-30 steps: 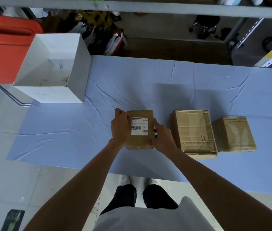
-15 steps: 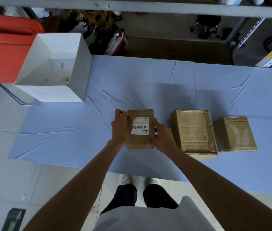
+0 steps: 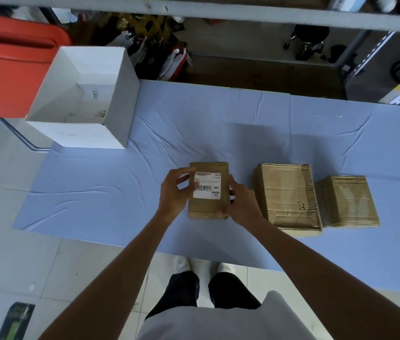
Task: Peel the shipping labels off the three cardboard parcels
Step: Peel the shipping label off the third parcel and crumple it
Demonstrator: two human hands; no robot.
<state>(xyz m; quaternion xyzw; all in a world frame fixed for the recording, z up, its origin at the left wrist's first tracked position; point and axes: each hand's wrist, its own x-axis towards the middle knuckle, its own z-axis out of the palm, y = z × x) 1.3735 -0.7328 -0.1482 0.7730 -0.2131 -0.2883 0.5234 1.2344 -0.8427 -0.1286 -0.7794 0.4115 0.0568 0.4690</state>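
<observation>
the left parcel (image 3: 207,208) sits on the blue cloth (image 3: 194,133) right in front of the person, at the left end of a row of three; its long axis runs away from them, and the shipping label (image 3: 207,185) lies the same way on the top face, toward the far end; left hand (image 3: 174,192) is the nearer one to the label, thumb and forefinger curled onto its left edge and pinching at it; right hand (image 3: 242,204) is wrapped round the parcel's right side and near corner, bracing it; so the peel, i'd guess, goes left to right across the label's short width, twd the bracing hand (the parcel could slide if that hold slackens); what i can't make out: whether any corner of the label is up yet, b/c the thumb covers that edge; the parcel's left wall is behind the hand too; the middle parcel (image 3: 287,195) and the right parcel (image 3: 346,202) stand just beside each other, a gap off from the first, w/ no label showing on their tops, only tape, creases and a scribble; labels on their other faces, if any, are out of sight; the white box (image 3: 83,94) at the far left corner has a few small bits inside, too small to tell what.
</observation>
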